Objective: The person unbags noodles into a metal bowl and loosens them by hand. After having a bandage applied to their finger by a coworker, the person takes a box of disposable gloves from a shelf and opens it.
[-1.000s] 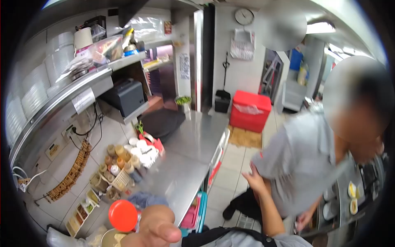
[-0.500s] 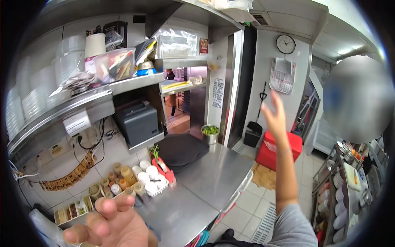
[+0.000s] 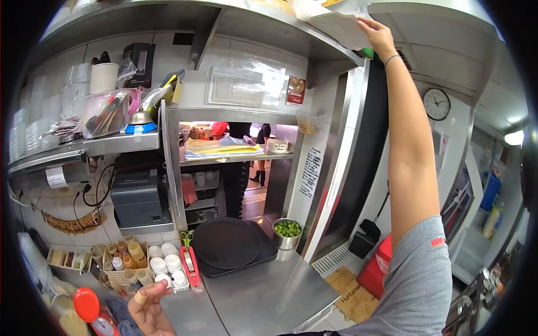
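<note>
My right hand is raised to the overhead shelf. Its fingers close on the edge of a white package, a flat, paper-like thing at the top of the view; its contents are hidden. Low in front of me, my left hand has its fingers apart and loosely bent, holding nothing that I can see. Just above and beyond it are a crate of white-lidded containers and a red tape dispenser. To its left is an orange-red round lid.
Black round trays lie on the steel counter, beside a metal pot of green limes. Squeeze bottles stand near the wall. The overhead shelf has a metal front edge. A red box sits on the floor.
My right hand has risen from mid-air to the overhead shelf and taken hold of the white package. My left hand is lower and farther from the camera. The view has turned up and left.
</note>
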